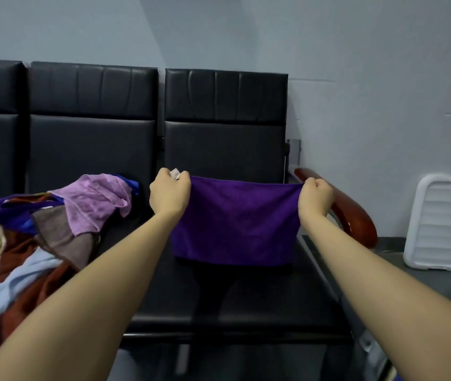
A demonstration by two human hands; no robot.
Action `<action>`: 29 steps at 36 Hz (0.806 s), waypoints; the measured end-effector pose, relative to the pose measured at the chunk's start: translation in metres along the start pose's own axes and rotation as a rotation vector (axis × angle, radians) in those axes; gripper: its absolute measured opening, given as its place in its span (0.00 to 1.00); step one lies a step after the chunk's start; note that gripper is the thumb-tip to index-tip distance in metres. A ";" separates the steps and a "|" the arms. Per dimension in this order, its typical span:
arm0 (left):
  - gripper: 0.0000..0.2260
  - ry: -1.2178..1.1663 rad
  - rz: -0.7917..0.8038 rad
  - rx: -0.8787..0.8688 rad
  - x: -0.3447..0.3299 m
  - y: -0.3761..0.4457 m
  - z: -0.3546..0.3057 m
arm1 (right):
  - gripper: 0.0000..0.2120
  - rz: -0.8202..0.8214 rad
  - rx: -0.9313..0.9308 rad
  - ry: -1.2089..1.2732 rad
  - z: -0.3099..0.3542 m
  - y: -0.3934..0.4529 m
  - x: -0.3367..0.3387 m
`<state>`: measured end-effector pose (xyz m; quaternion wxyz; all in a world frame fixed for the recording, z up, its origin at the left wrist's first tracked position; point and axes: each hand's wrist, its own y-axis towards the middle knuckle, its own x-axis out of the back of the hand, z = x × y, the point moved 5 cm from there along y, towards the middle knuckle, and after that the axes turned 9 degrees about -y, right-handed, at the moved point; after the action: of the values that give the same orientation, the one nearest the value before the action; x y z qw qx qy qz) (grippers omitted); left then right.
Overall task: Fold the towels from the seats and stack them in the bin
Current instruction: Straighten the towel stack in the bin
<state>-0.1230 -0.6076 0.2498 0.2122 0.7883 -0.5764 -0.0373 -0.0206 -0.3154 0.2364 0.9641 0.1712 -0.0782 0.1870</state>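
Note:
A purple towel (236,221) hangs stretched in the air above the right black seat (246,298). My left hand (169,192) grips its upper left corner, where a small white label sticks out. My right hand (316,198) grips the upper right corner. The towel's lower edge hangs just above the seat cushion. A heap of unfolded towels (40,224) in lilac, brown, rust, light blue and dark blue lies on the seat to the left. A white plastic bin (444,224) leans against the wall at the right, its ribbed underside facing me.
Black padded backrests (224,119) stand behind the seats. A reddish wooden armrest (356,213) curves along the right end of the bench, between the towel and the bin. A dark grey surface (425,284) carries the bin. Grey walls close off the back.

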 end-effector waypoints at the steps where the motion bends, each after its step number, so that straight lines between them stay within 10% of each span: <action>1: 0.10 -0.012 0.013 0.027 0.000 -0.002 0.005 | 0.15 0.025 -0.008 -0.008 -0.002 -0.002 -0.001; 16: 0.12 0.425 0.462 0.329 -0.040 -0.029 0.124 | 0.15 0.348 -0.110 -0.544 -0.102 -0.035 -0.048; 29: 0.13 0.465 0.339 0.263 -0.052 -0.027 0.143 | 0.14 0.257 0.008 -0.786 -0.123 -0.039 -0.059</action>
<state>-0.1595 -0.5948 0.0999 0.2380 0.6889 -0.6356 0.2546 -0.0487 -0.3253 0.0980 0.8291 0.2222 -0.4603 0.2265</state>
